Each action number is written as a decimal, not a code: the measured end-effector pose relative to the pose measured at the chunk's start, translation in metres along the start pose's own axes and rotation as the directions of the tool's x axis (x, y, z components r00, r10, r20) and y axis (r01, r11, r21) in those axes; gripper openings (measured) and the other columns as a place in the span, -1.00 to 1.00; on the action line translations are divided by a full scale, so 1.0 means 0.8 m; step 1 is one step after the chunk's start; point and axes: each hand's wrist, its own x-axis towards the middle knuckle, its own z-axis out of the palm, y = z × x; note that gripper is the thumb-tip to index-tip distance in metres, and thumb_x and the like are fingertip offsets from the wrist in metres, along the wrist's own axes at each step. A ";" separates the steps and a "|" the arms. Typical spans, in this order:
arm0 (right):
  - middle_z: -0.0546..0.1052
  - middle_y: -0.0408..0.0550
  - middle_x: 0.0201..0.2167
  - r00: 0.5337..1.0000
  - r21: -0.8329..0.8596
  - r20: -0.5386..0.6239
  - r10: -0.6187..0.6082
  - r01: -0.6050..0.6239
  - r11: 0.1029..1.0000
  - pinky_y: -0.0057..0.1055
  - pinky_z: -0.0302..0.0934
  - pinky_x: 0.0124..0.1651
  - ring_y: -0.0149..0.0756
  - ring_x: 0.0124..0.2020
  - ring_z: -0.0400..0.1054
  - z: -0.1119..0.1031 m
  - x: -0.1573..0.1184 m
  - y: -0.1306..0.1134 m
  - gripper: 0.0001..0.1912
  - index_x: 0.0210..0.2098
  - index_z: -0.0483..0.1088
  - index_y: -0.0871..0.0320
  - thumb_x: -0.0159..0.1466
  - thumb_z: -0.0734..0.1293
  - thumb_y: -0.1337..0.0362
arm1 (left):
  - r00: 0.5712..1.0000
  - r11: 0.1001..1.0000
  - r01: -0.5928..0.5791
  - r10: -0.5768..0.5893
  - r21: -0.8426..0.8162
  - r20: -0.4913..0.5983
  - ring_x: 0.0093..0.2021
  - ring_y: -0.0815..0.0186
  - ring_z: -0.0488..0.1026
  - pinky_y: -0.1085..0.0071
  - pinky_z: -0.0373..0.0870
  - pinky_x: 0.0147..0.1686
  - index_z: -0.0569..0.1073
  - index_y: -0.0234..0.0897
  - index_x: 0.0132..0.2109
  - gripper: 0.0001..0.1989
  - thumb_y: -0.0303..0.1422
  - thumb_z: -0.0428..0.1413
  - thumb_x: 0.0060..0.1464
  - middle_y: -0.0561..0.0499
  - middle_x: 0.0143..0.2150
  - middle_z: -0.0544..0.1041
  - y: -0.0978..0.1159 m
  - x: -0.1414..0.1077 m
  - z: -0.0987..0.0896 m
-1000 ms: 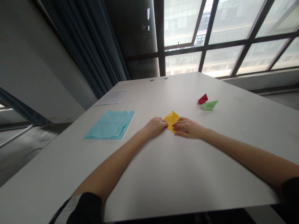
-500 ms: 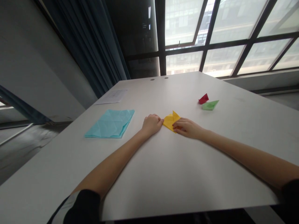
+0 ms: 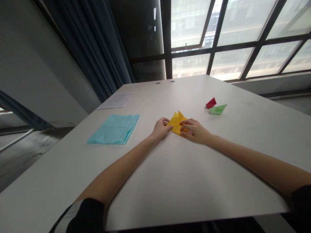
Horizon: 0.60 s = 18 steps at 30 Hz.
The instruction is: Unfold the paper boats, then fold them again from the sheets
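Between my hands, near the middle of the white table (image 3: 155,181), is a folded piece of yellow paper (image 3: 175,122) with two pointed flaps standing up at its far side. My left hand (image 3: 162,128) pinches its left corner, thumb in front and fingers behind. On the other side, my right hand (image 3: 194,131) has its fingers curled over the paper's right part and grips it. Those fingers hide the right edge of the paper.
A folded sheet of light blue paper (image 3: 114,128) lies to the left, with a white printed sheet (image 3: 116,101) beyond it. Farther right rest a small red folded paper (image 3: 211,103) and a green folded paper (image 3: 218,109). Windows and a dark curtain stand behind the table.
My left hand has opened from a closed shape at the corner into a thumb-and-finger pinch. The yellow paper has lifted slightly, and a second pointed flap now shows.
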 end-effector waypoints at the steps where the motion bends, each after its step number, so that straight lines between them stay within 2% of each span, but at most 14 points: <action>1: 0.37 0.05 -0.08 0.998 -0.006 -0.052 0.044 -0.044 0.999 -0.12 0.12 0.00 -0.12 -0.06 0.23 0.001 0.000 0.001 -0.82 -0.29 0.37 0.10 0.18 0.24 0.16 | 1.000 0.998 0.005 -0.007 -0.066 -0.028 -0.57 0.46 0.36 0.51 0.30 -0.51 0.28 -0.30 -0.28 -0.72 -0.51 0.16 -0.21 0.15 -0.55 0.39 0.002 -0.001 0.002; 5: 0.17 0.15 0.05 0.954 0.037 -0.226 0.198 -0.195 0.980 -0.01 0.03 0.08 0.00 0.11 0.03 0.010 0.001 0.008 -0.55 -0.07 0.21 0.12 0.11 0.30 0.07 | 0.995 0.967 -0.047 0.023 -0.252 -0.097 -0.47 0.44 0.41 0.47 0.34 -0.39 0.26 -0.31 -0.23 -0.68 -0.52 0.16 -0.18 0.09 -0.45 0.46 0.011 -0.004 0.004; 8: 0.05 0.22 0.12 0.892 0.222 -0.283 0.354 -0.298 0.928 0.01 0.09 0.04 0.04 0.14 0.00 0.018 0.005 0.013 -0.25 0.10 -0.02 0.11 0.03 0.35 0.02 | 0.994 0.926 -0.084 0.051 -0.369 -0.099 -0.44 0.44 0.41 0.47 0.33 -0.37 0.27 -0.31 -0.20 -0.64 -0.49 0.18 -0.20 0.06 -0.40 0.48 0.014 -0.005 0.005; 10: 0.05 0.23 0.14 0.834 0.443 -0.214 0.509 -0.382 0.811 -0.05 0.20 -0.07 0.00 0.06 0.12 0.020 0.007 0.012 -0.10 0.14 -0.15 0.06 -0.03 0.39 0.01 | 0.995 0.890 -0.078 0.041 -0.450 -0.091 -0.42 0.43 0.41 0.47 0.32 -0.37 0.27 -0.31 -0.20 -0.61 -0.47 0.21 -0.23 0.05 -0.39 0.49 0.013 -0.004 0.006; 12: 0.23 0.18 0.06 0.789 0.658 -0.046 0.612 -0.438 0.613 -0.12 0.25 -0.16 -0.09 -0.06 0.26 0.019 0.010 0.007 -0.03 0.15 -0.22 0.02 -0.07 0.43 0.05 | 0.997 0.852 -0.060 0.025 -0.521 -0.074 -0.40 0.42 0.42 0.47 0.31 -0.36 0.27 -0.32 -0.20 -0.58 -0.45 0.24 -0.26 0.04 -0.37 0.49 0.012 -0.004 0.007; 13: 0.34 0.11 -0.04 0.779 0.738 0.045 0.625 -0.448 0.505 -0.16 0.25 -0.18 -0.14 -0.13 0.30 0.018 0.011 0.004 -0.04 0.13 -0.21 0.02 -0.08 0.44 0.07 | 0.998 0.835 -0.051 0.016 -0.548 -0.068 -0.39 0.41 0.43 0.46 0.31 -0.35 0.27 -0.31 -0.20 -0.57 -0.44 0.25 -0.28 0.03 -0.36 0.49 0.011 -0.004 0.008; 15: 0.48 -0.04 -0.25 0.780 0.839 0.165 0.604 -0.433 0.330 -0.25 0.24 -0.24 -0.23 -0.27 0.35 0.013 0.014 -0.002 -0.16 0.06 -0.07 0.05 -0.08 0.45 0.11 | 0.998 0.809 -0.038 0.000 -0.586 -0.065 -0.38 0.40 0.43 0.45 0.30 -0.34 0.27 -0.31 -0.21 -0.54 -0.44 0.27 -0.32 0.03 -0.36 0.49 0.011 -0.004 0.008; 16: 0.50 -0.10 -0.33 0.781 0.865 0.189 0.595 -0.419 0.275 -0.30 0.23 -0.27 -0.28 -0.34 0.35 0.011 0.015 -0.005 -0.25 0.00 0.02 0.06 -0.09 0.45 0.13 | 0.998 0.802 -0.033 -0.006 -0.596 -0.064 -0.38 0.40 0.43 0.44 0.30 -0.33 0.27 -0.31 -0.20 -0.53 -0.44 0.27 -0.33 0.02 -0.35 0.50 0.011 -0.004 0.008; 18: 0.50 -0.16 -0.42 0.770 0.893 0.188 0.610 -0.392 0.220 -0.39 0.19 -0.33 -0.36 -0.41 0.33 0.007 0.017 -0.007 -0.40 -0.14 0.17 0.08 -0.11 0.47 0.17 | 0.998 0.799 -0.026 -0.015 -0.601 -0.062 -0.37 0.39 0.44 0.43 0.30 -0.33 0.27 -0.30 -0.20 -0.53 -0.46 0.26 -0.32 0.01 -0.33 0.50 0.011 -0.004 0.009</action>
